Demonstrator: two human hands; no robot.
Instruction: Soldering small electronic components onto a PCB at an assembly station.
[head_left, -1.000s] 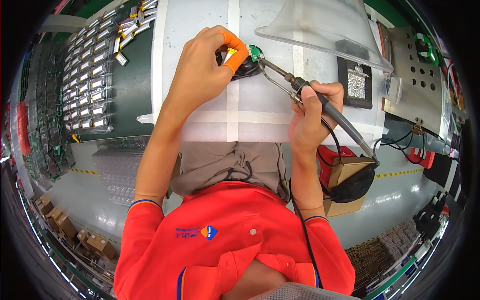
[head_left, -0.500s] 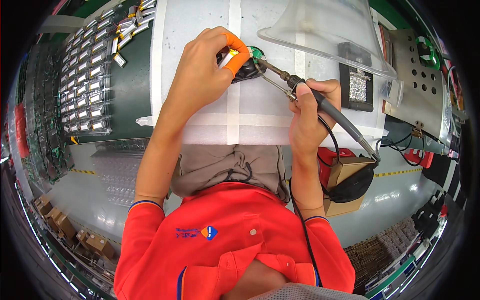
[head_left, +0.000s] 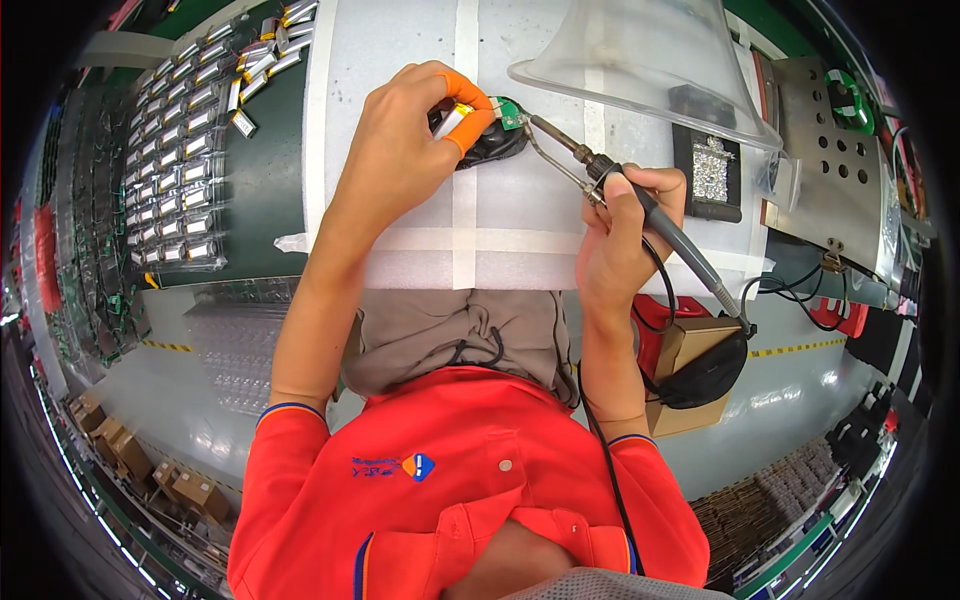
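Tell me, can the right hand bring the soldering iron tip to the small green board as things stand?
Probably yes. The right hand holds the soldering iron, whose tip seems to lie at the edge of the green board; the left hand steadies it from the other side.

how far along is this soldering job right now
Mid-joint. Left hand holds a small silver cell against the green board; right hand has the soldering iron tip at it. Rows of cells lie on the tray; which are finished, I cannot tell.

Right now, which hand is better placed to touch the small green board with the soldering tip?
The right hand: it grips the soldering iron, whose tip already points at the green board. The left hand is busy pinching the piece beside it.
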